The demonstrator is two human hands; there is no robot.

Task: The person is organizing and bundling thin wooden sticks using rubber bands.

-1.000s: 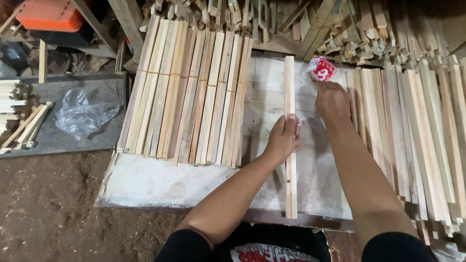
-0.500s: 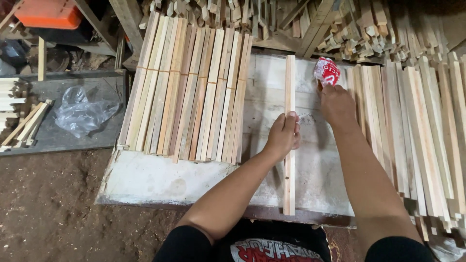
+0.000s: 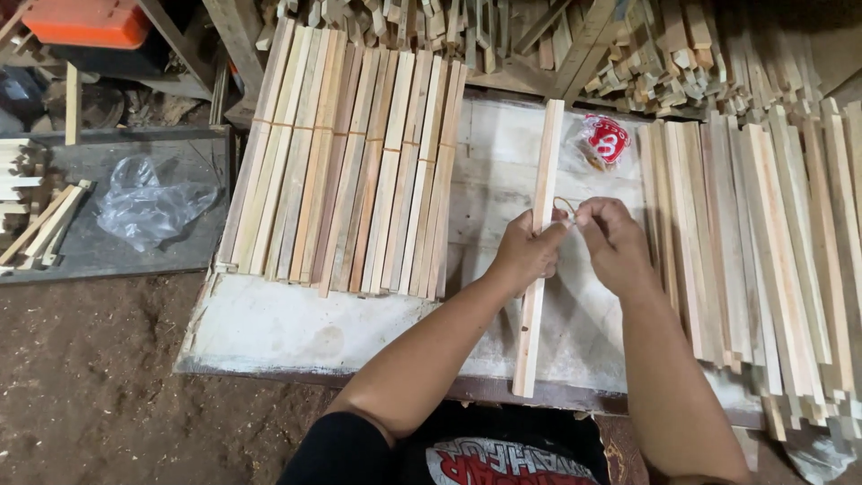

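**Two hands pinching a rubber band over a single wooden slat**

Both of our hands are meeting above the middle of the white board (image 3: 296, 328). Our left hand (image 3: 525, 251) is curling its fingers closed around the lone wooden slat (image 3: 537, 269), which is lying lengthwise across the board, its near end just reaching past the board's front edge. Our right hand (image 3: 615, 242) is sitting just beside the left, thumb and fingertips pinched shut on a thin tan rubber band (image 3: 564, 207), whose small loop is standing up between the two hands, right against the slat.

To the left of the slat, a row of bundled slats (image 3: 350, 171) is lying side by side on the board (thin bands are crossing them near the far end). To the right, a loose stack of slats (image 3: 763, 242) is running along the board's edge. A small red-and-white plastic packet (image 3: 606, 139) is resting near the slat's far end. Further left, a crumpled clear plastic bag (image 3: 148, 207) is lying on a dark grey tray (image 3: 117, 260), well apart from our hands.
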